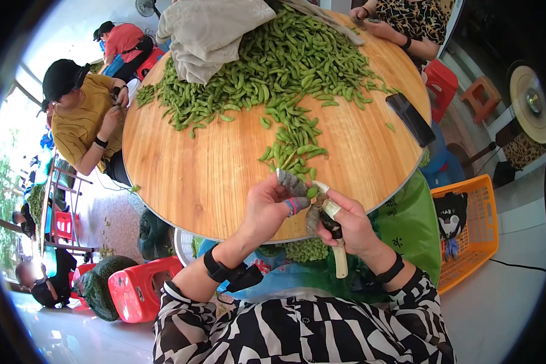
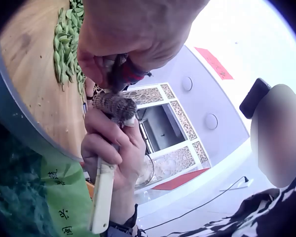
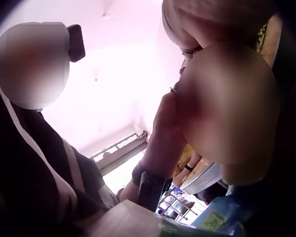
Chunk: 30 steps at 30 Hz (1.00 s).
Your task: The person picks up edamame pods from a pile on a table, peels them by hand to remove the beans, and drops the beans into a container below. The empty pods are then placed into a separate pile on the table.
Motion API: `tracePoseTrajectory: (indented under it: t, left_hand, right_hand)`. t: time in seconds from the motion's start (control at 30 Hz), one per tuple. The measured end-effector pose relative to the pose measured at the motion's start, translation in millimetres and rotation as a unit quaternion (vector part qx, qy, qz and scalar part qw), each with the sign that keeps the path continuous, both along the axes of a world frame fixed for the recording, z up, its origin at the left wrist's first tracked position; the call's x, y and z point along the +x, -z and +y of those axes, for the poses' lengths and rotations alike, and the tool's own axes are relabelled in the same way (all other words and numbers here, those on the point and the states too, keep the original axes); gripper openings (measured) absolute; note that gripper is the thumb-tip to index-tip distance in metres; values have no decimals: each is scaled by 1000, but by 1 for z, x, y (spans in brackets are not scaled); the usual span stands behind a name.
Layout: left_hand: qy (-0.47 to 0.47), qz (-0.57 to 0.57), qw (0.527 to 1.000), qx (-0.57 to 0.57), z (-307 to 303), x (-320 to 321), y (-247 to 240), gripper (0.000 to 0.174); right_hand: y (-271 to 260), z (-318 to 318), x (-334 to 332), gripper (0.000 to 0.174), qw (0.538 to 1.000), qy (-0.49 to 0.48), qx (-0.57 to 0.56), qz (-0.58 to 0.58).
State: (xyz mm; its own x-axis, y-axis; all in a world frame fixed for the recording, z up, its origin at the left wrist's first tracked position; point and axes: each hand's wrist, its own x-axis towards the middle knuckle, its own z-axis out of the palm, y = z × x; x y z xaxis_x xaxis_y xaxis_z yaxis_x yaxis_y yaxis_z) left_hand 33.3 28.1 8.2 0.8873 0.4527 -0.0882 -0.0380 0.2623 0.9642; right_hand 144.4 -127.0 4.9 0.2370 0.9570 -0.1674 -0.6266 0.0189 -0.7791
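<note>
My left hand [image 1: 268,205] is near the table's front edge, grey fabric covers on its fingers and a pink-and-blue band round the thumb. A green soybean pod [image 1: 312,192] is pinched at its fingertips, close against the right hand's fingers. My right hand [image 1: 353,225], with similar fabric covers on its fingers, curls round a flat cream-handled tool [image 1: 341,261]. That handle [image 2: 103,197] points down out of the fist in the left wrist view; its working end is hidden. In the right wrist view, blur hides most of the finger work.
A large heap of soybean pods [image 1: 273,67] covers the far tabletop [image 1: 188,176], with a grey cloth [image 1: 215,30] over it. A trail of pods reaches my hands. A black phone [image 1: 410,119] lies right. An orange basket [image 1: 467,242] and red stool [image 1: 141,291] flank me. Other people sit around.
</note>
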Motion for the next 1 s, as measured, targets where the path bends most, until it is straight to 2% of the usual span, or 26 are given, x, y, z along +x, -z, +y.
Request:
tracePoseTrajectory:
  t: [0.23,0.3,0.43,0.53,0.6,0.63,0.7,0.73,0.77,0.8,0.83,0.87,0.93,0.97,1.0]
  left_hand:
    - [-4,-16,1000,-24,1,-3,1,31]
    - [-22,-32,999,2,-2,-3,-2,34]
    - [-31,-35,999,-20,-4,-4,3,34]
    - [-17,-26,999,-39,-1,-4,7,31]
    - [54,-109,979,-163,3,-3,13,26]
    - [55,-109,979,-163,2,-2,13,26]
    - [88,-97,940,-315,-2,0,14,19]
    - [88,-96,940,-315,-4,1,14,19]
    - [64,-63,931,-355,-7,1,14,18]
    - [38,-30,918,-394,-11,2,14,18]
    - [37,-29,917,-395,-14,1,16,18]
    - [35,-44,922,-383,-17,3,18,19]
    - [35,-58,926,-370,-22,6,22,21]
    - [45,-52,948,-312,-25,5,24,23]
    - [53,-46,965,-253,-29,5,24,26]
  right_hand:
    - [5,1,-3,42,999,-2,15,-44]
    - [2,1,-4,39,999,14,5,-42]
    - [3,1,-5,37,996,40,-9,-83]
    - [4,-1,1,35,996,14,2,-85]
    - [3,-4,3,35,999,-4,32,-28]
    - [4,-6,6,35,999,-3,32,-29]
    - [6,-11,10,36,997,-40,59,-35]
    - [5,-12,10,36,997,-39,59,-35]
    - [4,-14,9,37,958,9,89,-272]
    - [4,-15,9,38,862,55,111,-492]
    - [12,-16,11,41,829,74,135,-538]
    - [16,-18,12,41,828,75,134,-539]
    - [20,-24,11,39,850,88,96,-511]
    - [16,-26,9,39,849,89,96,-512]
    - [7,-28,7,37,871,77,72,-481]
